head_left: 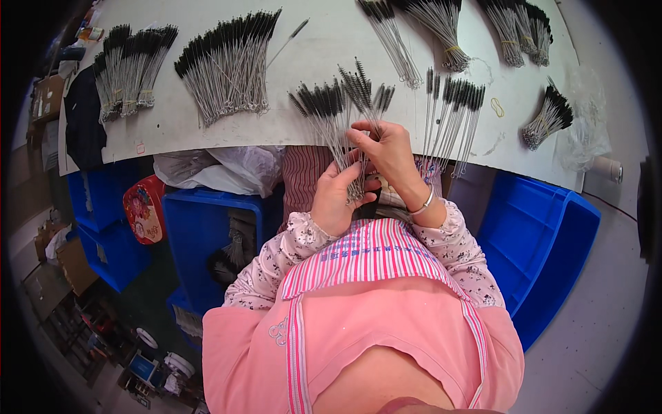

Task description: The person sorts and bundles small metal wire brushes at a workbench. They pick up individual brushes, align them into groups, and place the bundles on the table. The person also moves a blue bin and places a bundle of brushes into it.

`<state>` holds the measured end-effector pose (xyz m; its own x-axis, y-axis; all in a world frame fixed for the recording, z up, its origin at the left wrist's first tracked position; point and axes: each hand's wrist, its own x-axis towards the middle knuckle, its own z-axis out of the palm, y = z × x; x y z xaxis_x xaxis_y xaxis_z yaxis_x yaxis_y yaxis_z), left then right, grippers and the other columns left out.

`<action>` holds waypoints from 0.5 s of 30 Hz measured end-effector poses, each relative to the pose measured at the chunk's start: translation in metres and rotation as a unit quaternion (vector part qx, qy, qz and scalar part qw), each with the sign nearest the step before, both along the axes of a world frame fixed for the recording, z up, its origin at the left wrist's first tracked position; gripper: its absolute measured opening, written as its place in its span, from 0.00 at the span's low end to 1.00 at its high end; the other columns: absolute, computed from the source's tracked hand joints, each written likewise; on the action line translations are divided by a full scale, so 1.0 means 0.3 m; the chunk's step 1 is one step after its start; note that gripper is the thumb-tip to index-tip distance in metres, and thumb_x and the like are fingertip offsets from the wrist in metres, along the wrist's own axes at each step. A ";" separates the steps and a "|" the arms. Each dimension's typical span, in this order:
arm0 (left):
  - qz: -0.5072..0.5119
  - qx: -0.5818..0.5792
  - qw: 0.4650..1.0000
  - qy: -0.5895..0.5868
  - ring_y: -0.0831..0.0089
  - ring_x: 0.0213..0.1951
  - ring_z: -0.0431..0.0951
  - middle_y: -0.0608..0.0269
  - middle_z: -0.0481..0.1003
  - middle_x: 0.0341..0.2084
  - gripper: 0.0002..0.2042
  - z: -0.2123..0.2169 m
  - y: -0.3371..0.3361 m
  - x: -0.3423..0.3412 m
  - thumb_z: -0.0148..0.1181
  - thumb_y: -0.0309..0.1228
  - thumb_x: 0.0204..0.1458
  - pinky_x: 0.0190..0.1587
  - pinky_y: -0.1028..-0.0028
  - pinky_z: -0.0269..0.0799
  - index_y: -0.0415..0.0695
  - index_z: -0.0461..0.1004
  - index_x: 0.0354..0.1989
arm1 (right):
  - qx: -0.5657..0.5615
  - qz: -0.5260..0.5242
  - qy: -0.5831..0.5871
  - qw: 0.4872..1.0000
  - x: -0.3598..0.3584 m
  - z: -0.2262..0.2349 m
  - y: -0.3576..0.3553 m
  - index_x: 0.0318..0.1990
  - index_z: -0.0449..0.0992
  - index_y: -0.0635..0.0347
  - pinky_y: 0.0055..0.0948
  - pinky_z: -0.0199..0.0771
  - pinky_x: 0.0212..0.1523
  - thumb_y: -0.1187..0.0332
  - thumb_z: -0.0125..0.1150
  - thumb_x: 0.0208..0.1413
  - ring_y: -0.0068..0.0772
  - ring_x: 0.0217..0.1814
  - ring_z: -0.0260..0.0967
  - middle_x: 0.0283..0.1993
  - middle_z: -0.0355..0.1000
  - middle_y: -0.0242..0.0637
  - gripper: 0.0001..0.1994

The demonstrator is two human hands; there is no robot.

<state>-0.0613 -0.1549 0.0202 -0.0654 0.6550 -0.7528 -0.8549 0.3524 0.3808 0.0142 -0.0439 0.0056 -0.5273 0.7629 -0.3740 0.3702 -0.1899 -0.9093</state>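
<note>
A bunch of thin wire brushes point(331, 131) with black bristle heads and looped wire ends is held just off the table's near edge. My left hand point(338, 196) is closed round the lower wire ends of that bunch. Higher up on the stems, my right hand point(386, 155) pinches several brushes, whose heads fan out above the fingers. A silver bracelet circles my right wrist. Close to my right hand, a loose row of brushes point(455, 114) lies on the table with the wire ends toward me.
On the white table point(310, 55) lie a wide fan of brushes point(231, 65), banded bundles point(131, 72) at left and more bundles point(441, 31) along the back. A rubber band point(497, 107) and clear plastic bag point(587, 117) are at right. Blue crates point(534, 248) stand below the table.
</note>
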 end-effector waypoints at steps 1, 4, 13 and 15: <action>-0.012 -0.007 1.000 0.013 0.74 0.33 0.76 0.63 0.74 0.37 0.12 0.006 0.003 0.003 0.48 0.32 0.55 0.32 0.74 0.72 0.49 0.63 0.47 | 0.044 0.023 -0.026 0.998 0.004 -0.007 0.007 0.38 0.75 0.69 0.16 0.63 0.16 0.69 0.61 0.48 0.14 0.19 0.65 0.21 0.71 0.31 0.12; -0.033 0.006 0.999 0.032 0.72 0.34 0.76 0.64 0.74 0.37 0.12 0.000 0.000 0.004 0.50 0.31 0.54 0.33 0.72 0.72 0.51 0.63 0.48 | 0.096 0.035 -0.038 0.994 0.005 -0.036 0.007 0.32 0.76 0.69 0.19 0.66 0.15 0.68 0.59 0.47 0.20 0.17 0.68 0.19 0.72 0.35 0.10; 0.021 0.031 0.999 -0.032 0.68 0.37 0.76 0.60 0.73 0.40 0.17 0.007 0.001 -0.006 0.45 0.39 0.57 0.34 0.71 0.73 0.49 0.61 0.53 | -0.115 -0.049 0.026 0.992 0.014 0.000 0.025 0.26 0.72 0.70 0.19 0.67 0.12 0.70 0.57 0.47 0.21 0.15 0.67 0.21 0.72 0.37 0.09; 0.027 0.040 0.998 -0.041 0.69 0.36 0.76 0.59 0.73 0.40 0.18 0.005 0.001 -0.006 0.44 0.40 0.58 0.34 0.72 0.73 0.47 0.60 0.54 | -0.089 -0.053 0.019 0.994 0.017 -0.003 0.025 0.26 0.72 0.70 0.19 0.67 0.12 0.69 0.58 0.46 0.22 0.14 0.67 0.21 0.71 0.36 0.09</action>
